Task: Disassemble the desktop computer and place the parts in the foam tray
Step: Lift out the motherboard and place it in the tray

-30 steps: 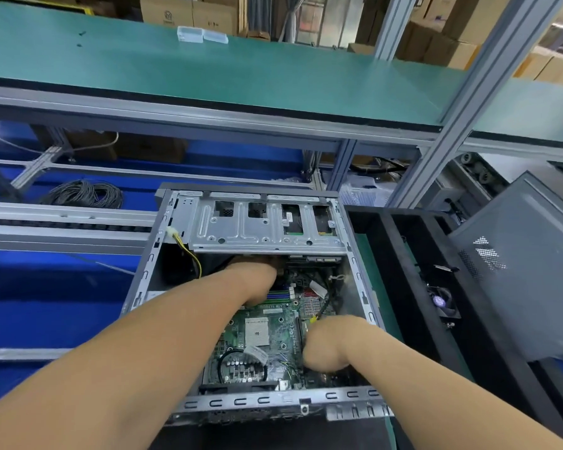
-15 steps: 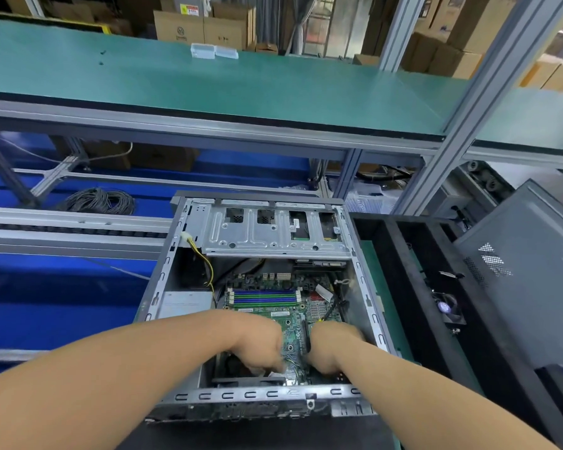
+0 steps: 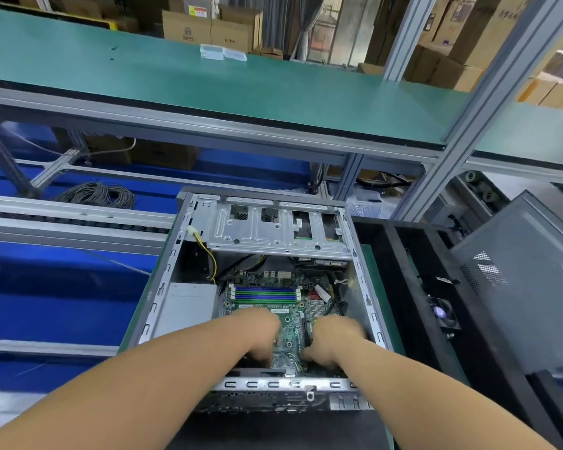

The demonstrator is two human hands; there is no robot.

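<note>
The open desktop case (image 3: pixel 286 384) lies flat in front of me, and its green motherboard (image 3: pixel 290 323) is exposed inside. My left hand (image 3: pixel 257 332) and my right hand (image 3: pixel 332 339) are both down in the near end of the case, a strip of board showing between them. Each hand's fingers curl down onto the board's near part, with the fingertips hidden under the knuckles. The black foam tray (image 3: pixel 400 287) stands directly right of the case and holds a small fan (image 3: pixel 441 315).
A silver drive cage (image 3: pixel 273 232) spans the far end of the case, and a grey power supply (image 3: pixel 189 306) fills its left side. The grey side panel (image 3: pixel 527 287) leans at the right. A green shelf (image 3: pixel 241 86) and an aluminium post (image 3: pixel 462 125) rise behind.
My left hand has pulled back from under the drive cage to the near end of the board. Both hands then moved slightly apart there, uncovering the board's middle.
</note>
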